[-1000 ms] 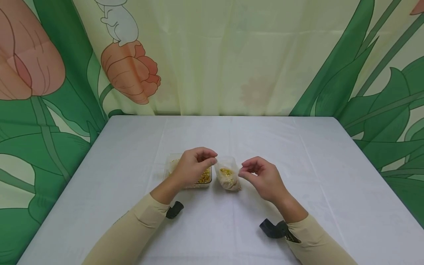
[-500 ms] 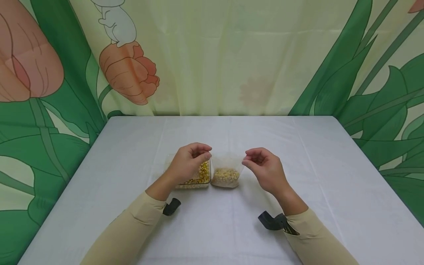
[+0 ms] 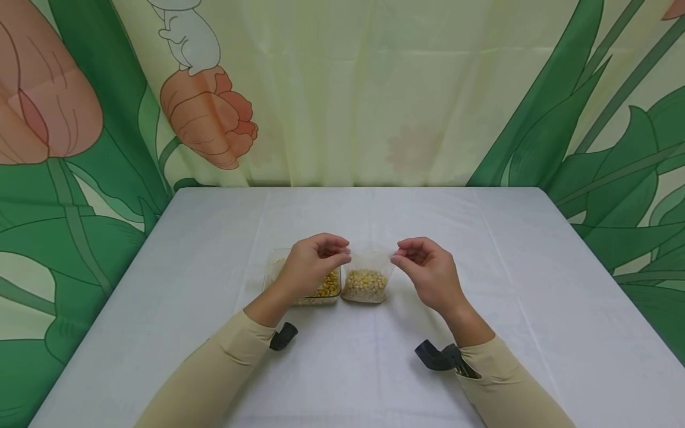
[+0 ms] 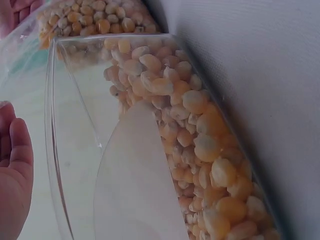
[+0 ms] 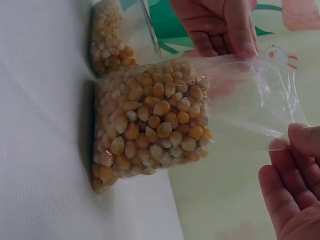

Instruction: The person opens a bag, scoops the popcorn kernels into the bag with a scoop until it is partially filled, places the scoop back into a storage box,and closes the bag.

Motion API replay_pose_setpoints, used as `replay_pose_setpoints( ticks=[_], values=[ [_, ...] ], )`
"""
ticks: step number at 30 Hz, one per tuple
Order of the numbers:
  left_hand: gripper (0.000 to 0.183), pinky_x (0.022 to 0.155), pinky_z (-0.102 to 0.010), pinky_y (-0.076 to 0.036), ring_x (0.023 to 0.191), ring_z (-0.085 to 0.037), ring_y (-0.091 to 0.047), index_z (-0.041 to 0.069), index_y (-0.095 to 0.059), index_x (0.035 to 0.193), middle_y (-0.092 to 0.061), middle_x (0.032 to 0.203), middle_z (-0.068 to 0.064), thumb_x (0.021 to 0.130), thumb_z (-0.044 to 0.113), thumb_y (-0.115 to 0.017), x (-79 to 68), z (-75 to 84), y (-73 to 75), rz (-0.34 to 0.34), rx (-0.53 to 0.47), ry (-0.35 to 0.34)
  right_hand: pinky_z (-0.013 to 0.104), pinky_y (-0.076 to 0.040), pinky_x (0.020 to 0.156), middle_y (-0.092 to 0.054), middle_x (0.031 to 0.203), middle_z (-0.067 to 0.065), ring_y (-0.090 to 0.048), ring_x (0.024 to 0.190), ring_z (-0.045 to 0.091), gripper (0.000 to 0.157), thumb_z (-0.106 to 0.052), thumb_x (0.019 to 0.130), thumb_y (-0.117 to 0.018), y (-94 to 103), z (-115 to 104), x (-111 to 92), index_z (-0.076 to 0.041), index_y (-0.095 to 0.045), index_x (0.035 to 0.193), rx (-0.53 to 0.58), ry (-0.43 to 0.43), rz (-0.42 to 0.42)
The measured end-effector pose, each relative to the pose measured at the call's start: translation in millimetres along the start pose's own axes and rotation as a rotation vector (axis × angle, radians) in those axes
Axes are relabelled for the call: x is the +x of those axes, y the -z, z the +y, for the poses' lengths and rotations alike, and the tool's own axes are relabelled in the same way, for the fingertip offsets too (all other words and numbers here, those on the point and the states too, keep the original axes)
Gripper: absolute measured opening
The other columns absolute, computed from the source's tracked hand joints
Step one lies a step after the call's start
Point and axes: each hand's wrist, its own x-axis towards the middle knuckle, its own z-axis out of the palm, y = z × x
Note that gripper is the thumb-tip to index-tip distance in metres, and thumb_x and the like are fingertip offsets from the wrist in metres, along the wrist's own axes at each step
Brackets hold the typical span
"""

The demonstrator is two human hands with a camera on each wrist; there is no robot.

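A clear plastic bag (image 3: 366, 284), its lower part filled with yellow corn kernels (image 5: 155, 117), stands on the table between the two hands. At the bag's upper right corner, the right hand (image 3: 432, 276) pinches the thin film between thumb and fingers. The left hand (image 3: 309, 267) holds the opposite upper edge, its thumb against the plastic in the right wrist view. Above the kernels the film is spread between both hands. Under the left hand, and partly hidden by it, is a clear rectangular container (image 4: 51, 115) of corn kernels (image 4: 210, 150).
Inside the container lies a pale translucent piece (image 4: 135, 175) with a curved edge. A white cloth covers the table (image 3: 476, 238), and a printed curtain (image 3: 342, 107) hangs behind it. Dark camera mounts (image 3: 441, 356) stick out below both wrists.
The bag was tilted and bunched a second ago; now it sits upright and spread wider. The left hand moved a little left, then back right; the right hand rose slightly.
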Motion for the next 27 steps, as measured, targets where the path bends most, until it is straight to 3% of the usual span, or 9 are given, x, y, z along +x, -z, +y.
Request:
replay_pose_setpoints(
  ticks=[4, 9, 16, 22, 27],
  values=[
    [0.015, 0.057, -0.023, -0.045, 0.084, -0.026, -0.068, 0.003, -0.072, 0.104, -0.072, 0.092, -0.002, 0.091, 0.008, -0.075, -0.6, 0.8, -0.6, 0.047, 0.048, -0.012, 0.019, -0.054, 0.074, -0.067, 0.090, 0.017, -0.065, 0.081, 0.008, 0.020, 0.009, 0.086, -0.074, 0.9, -0.5, 0.5, 0.009, -0.065, 0.104, -0.007, -0.008, 0.004],
    [0.011, 0.051, -0.022, -0.037, 0.077, -0.029, -0.064, 0.006, -0.073, 0.101, -0.073, 0.090, 0.000, 0.091, 0.011, -0.075, -0.9, 1.5, 1.4, 0.066, 0.097, -0.001, 0.019, -0.055, 0.074, -0.068, 0.088, 0.017, -0.067, 0.079, 0.006, 0.021, 0.009, 0.084, -0.075, 1.8, -0.1, 2.2, 0.010, -0.066, 0.102, 0.006, -0.003, 0.042],
    [0.009, 0.054, -0.023, -0.040, 0.073, -0.015, -0.062, 0.006, -0.073, 0.100, -0.071, 0.086, 0.001, 0.091, 0.009, -0.075, 0.2, 1.6, 0.2, 0.083, 0.130, -0.026, 0.019, -0.055, 0.074, -0.069, 0.090, 0.023, -0.068, 0.078, 0.006, 0.019, 0.008, 0.085, -0.075, 2.9, -2.4, 3.3, 0.012, -0.066, 0.102, 0.002, -0.017, 0.036],
    [0.010, 0.064, -0.024, -0.049, 0.079, -0.015, -0.065, 0.004, -0.072, 0.101, -0.071, 0.087, -0.001, 0.091, 0.007, -0.074, 0.4, 2.1, -3.2, 0.084, 0.114, -0.048, 0.018, -0.054, 0.074, -0.067, 0.091, 0.019, -0.065, 0.081, 0.009, 0.016, 0.005, 0.088, -0.073, 4.2, 0.3, 5.2, 0.009, -0.066, 0.102, -0.041, 0.003, -0.002],
    [0.011, 0.065, -0.024, -0.050, 0.079, -0.016, -0.065, 0.004, -0.072, 0.102, -0.070, 0.087, -0.002, 0.091, 0.006, -0.074, 1.3, 1.2, -4.8, 0.090, 0.103, -0.053, 0.018, -0.053, 0.080, -0.065, 0.100, 0.023, -0.063, 0.090, 0.008, 0.026, 0.011, 0.088, -0.069, 3.4, 4.8, 6.1, 0.010, -0.060, 0.113, 0.025, 0.019, -0.044]
  ],
)
